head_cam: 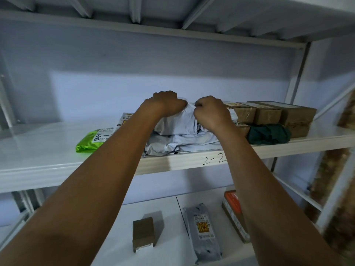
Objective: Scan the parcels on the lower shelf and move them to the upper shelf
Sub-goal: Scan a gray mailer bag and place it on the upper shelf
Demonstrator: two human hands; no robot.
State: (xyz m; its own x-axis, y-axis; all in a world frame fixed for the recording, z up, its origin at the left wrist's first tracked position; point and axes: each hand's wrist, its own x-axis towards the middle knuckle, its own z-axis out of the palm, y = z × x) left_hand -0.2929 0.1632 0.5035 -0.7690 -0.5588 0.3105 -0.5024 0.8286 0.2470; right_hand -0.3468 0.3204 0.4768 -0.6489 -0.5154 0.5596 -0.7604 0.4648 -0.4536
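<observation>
Both arms reach up to the upper shelf (pixel 57 166), marked "2-2" on its front edge. My left hand (pixel 167 103) and my right hand (pixel 211 112) are each closed on the top of a white plastic mailer bag (pixel 176 123). That bag lies on another white mailer (pixel 178 144) near the shelf's front edge. On the lower shelf (pixel 167 250) lie a small brown box (pixel 143 234), a grey mailer bag (pixel 204 231) with a yellow label, and a box with an orange top (pixel 231 202), partly hidden by my right forearm.
On the upper shelf a bright green bag (pixel 89 142) lies to the left of the white mailers. Several brown taped boxes (pixel 269 114) and a dark green bundle (pixel 268 134) sit to the right. A grey shelf upright (pixel 299 73) stands at the right.
</observation>
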